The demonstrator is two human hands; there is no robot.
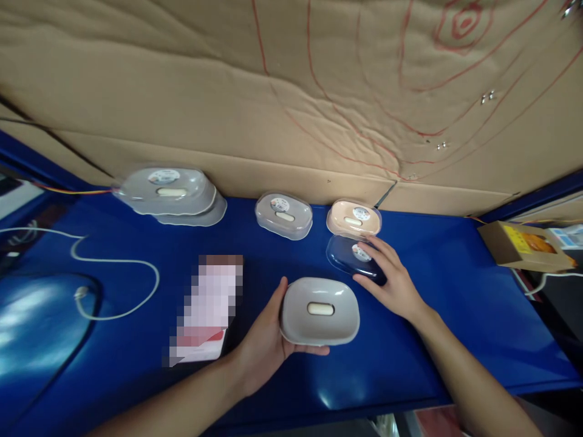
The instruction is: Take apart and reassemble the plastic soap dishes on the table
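Observation:
My left hand (268, 337) grips a grey oval soap dish (296, 321) by its left side and underside. The dish is uncovered, and a cream oblong piece sits at its centre. Beyond it on the blue table lies a clear lid (342, 255) with a round white label, the dark blue showing through. My right hand (394, 282) holds this lid at its right end between thumb and fingers. Just behind the lid is a peach soap dish (337, 221) under a clear cover. A covered grey soap dish (266, 221) stands left of that.
More covered grey dishes (136, 197) are stacked at the back left. A phone-like object (209, 303), partly blurred out, lies left of my left hand. A white cable (157, 279) curls on the left. A cardboard box (501, 240) sits at the right edge; brown board (204, 109) backs the table.

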